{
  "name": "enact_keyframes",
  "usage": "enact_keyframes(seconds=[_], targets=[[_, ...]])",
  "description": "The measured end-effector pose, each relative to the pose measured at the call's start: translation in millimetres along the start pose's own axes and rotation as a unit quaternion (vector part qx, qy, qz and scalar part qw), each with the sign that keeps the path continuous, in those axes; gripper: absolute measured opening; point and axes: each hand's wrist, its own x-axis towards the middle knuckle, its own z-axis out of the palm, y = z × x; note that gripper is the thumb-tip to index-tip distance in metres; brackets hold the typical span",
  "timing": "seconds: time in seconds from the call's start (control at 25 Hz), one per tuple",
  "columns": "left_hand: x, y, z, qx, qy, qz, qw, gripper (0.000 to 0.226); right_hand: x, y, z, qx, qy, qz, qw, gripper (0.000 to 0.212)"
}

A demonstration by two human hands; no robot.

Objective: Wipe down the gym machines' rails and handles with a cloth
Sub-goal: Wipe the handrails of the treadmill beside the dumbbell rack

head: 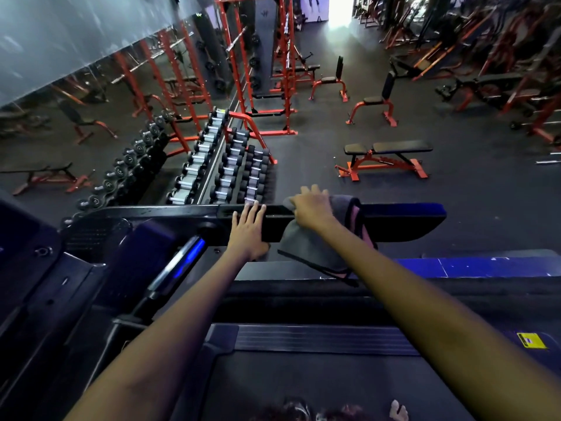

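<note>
A black treadmill side rail (403,221) runs across the middle of the view. A grey cloth (306,250) with a pink and black edge is draped over it. My right hand (312,208) lies on top of the cloth with curled fingers and presses it onto the rail. Just left of the cloth, my left hand (249,227) rests flat on the same rail, fingers straight, holding nothing.
The treadmill belt (303,390) lies below me, its console (100,235) to the left. Beyond the rail stand a dumbbell rack (230,168), red power racks (261,71) by a mirrored wall, and several red benches (385,159) on dark floor.
</note>
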Motion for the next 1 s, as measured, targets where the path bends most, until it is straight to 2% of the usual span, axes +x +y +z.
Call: enact_keyframes(seconds=[0.08,0.2,0.24,0.32,0.44,0.52,0.6,0.68,0.76,0.88,1.0], targets=[[1.2,-2.6,-2.2,-0.017,0.012,0.000,1.000,0.088,-0.4,-21.5,3.7,0.007,0.009,-0.082,0.997,0.033],[1.1,-12.5,-1.9,-0.030,0.033,-0.021,0.999,0.085,-9.4,1.5,0.1,-0.005,-0.030,-0.196,0.980,0.042],[-0.8,-16.5,-1.1,-0.029,0.045,-0.047,0.997,0.085,-8.7,15.8,-3.8,-0.001,-0.048,-0.203,0.978,0.041],[-5.4,-23.6,-0.4,-0.006,0.051,-0.090,0.995,0.087,3.3,33.2,-12.0,0.018,-0.085,-0.157,0.984,0.036],[-5.4,-25.2,-5.6,-0.019,0.011,-0.109,0.994,0.088,29.8,13.7,-18.3,0.003,-0.091,-0.098,0.991,0.028],[-2.5,-24.4,-10.0,-0.054,-0.009,-0.124,0.991,0.088,33.6,-15.4,-13.5,-0.010,-0.054,-0.132,0.990,0.028],[-1.1,-24.9,-11.0,-0.075,-0.022,-0.136,0.988,0.088,27.4,-29.1,-7.8,-0.029,-0.025,-0.215,0.976,0.032],[-1.4,-24.0,-10.0,-0.079,-0.031,-0.145,0.986,0.086,21.1,-16.3,-5.0,-0.049,-0.025,-0.298,0.953,0.039],[-0.5,-23.0,-10.3,-0.092,-0.032,-0.151,0.984,0.084,20.9,5.5,-3.5,-0.041,-0.044,-0.333,0.941,0.043],[-0.5,-22.1,-12.3,-0.103,-0.037,-0.158,0.981,0.082,32.5,7.8,-5.8,0.041,-0.093,-0.274,0.956,0.038],[-0.6,-23.2,-15.2,-0.108,-0.044,-0.155,0.981,0.083,43.1,-27.0,-5.5,0.056,-0.062,-0.195,0.977,0.034]])
